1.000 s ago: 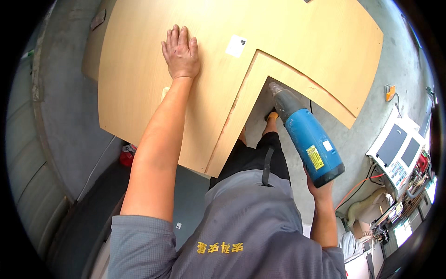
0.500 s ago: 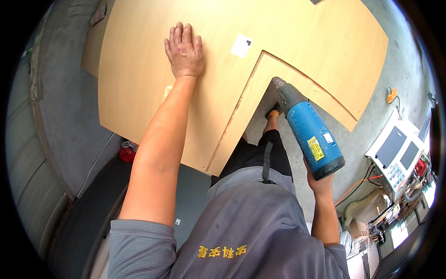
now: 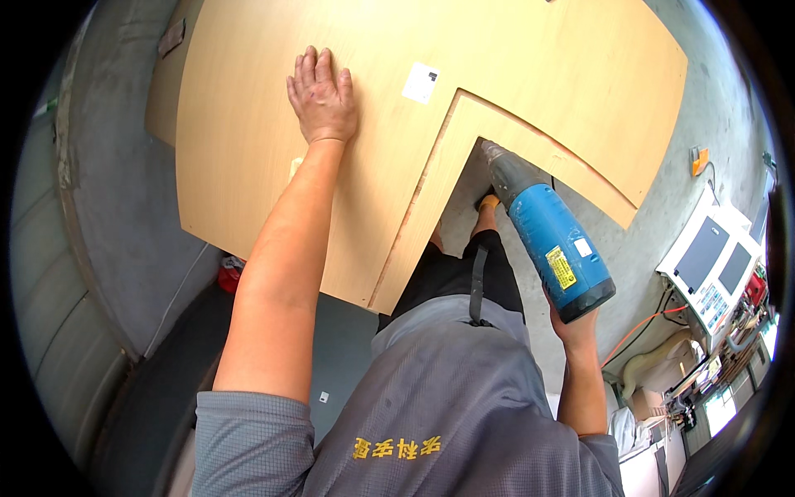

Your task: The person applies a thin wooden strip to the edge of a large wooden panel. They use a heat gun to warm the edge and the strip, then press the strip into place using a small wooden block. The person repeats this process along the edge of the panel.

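On the wooden panel (image 3: 240, 124) the left hand (image 3: 323, 103) lies left of a paper label (image 3: 421, 83). In front of the panel's notch (image 3: 458, 178), the right hand (image 3: 575, 325) holds a heat gun (image 3: 555, 244); beyond the panel's right edge, I see a keypad console (image 3: 712, 261).

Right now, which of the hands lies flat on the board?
The left hand, resting palm down on the light wood board. The right hand is off the board instead, holding the blue tool.
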`<state>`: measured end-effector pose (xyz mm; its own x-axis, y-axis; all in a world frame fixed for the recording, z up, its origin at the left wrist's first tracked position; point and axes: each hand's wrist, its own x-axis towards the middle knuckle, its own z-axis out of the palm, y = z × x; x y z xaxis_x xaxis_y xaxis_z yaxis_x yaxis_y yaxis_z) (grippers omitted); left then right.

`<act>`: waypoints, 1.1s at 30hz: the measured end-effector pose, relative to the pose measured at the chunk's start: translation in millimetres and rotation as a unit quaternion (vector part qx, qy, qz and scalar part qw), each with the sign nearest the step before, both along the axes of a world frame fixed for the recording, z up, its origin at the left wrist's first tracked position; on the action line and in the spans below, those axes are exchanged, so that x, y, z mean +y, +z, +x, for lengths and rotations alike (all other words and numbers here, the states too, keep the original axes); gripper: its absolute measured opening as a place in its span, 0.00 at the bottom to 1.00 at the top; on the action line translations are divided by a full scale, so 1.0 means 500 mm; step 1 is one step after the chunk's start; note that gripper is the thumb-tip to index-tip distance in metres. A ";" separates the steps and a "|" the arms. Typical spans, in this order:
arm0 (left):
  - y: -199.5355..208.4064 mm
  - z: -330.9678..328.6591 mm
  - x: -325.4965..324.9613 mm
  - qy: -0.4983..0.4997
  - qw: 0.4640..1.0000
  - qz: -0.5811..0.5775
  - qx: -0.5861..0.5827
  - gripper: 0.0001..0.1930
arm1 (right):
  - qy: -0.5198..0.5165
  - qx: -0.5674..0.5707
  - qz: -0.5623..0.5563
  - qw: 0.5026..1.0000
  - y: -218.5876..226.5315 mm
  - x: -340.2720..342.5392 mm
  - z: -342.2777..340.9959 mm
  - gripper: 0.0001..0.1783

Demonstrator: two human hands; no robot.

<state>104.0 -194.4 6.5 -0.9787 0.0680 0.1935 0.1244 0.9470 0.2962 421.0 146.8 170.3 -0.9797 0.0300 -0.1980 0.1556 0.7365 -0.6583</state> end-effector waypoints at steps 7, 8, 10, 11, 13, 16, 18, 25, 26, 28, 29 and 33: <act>0.005 0.001 -0.001 0.004 1.000 -0.015 -0.002 0.28 | -0.043 -0.007 0.010 0.999 0.008 0.017 0.039 0.20; 0.004 0.001 -0.001 0.004 1.000 -0.015 -0.001 0.28 | -0.053 -0.014 0.017 0.998 0.006 0.021 0.047 0.20; 0.004 0.000 0.000 0.003 1.000 -0.017 0.001 0.27 | -0.063 -0.021 0.009 0.998 0.005 0.022 0.047 0.20; 0.005 0.000 0.000 0.002 1.000 -0.018 0.002 0.27 | -0.068 -0.024 0.004 0.997 0.005 0.021 0.044 0.20; 0.006 0.000 0.000 0.003 1.000 -0.014 -0.006 0.28 | -0.072 -0.023 -0.025 0.997 0.017 0.008 0.020 0.20; 0.007 -0.001 -0.001 0.006 1.000 -0.005 -0.025 0.28 | -0.029 -0.002 -0.012 0.999 0.011 0.006 0.001 0.20; 0.009 -0.002 -0.002 0.005 1.000 -0.005 -0.029 0.28 | -0.003 0.007 0.010 1.000 0.005 0.009 0.001 0.20; -0.003 -0.003 -0.002 0.001 1.000 -0.015 0.010 0.28 | 0.037 -0.004 0.034 0.999 0.005 0.007 -0.007 0.19; -0.003 -0.002 -0.001 0.001 1.000 -0.015 0.010 0.28 | 0.044 -0.006 0.036 0.998 0.008 0.006 -0.010 0.19; -0.001 -0.002 -0.001 0.003 1.000 -0.013 -0.001 0.28 | 0.048 -0.008 0.034 0.998 0.014 0.003 -0.014 0.19; 0.001 -0.003 -0.002 0.004 1.000 -0.011 -0.013 0.28 | 0.050 -0.009 0.032 0.998 0.018 0.001 -0.018 0.19; 0.003 -0.003 -0.001 0.003 1.000 -0.011 -0.025 0.28 | -0.025 -0.094 -0.072 0.993 0.037 -0.014 -0.041 0.18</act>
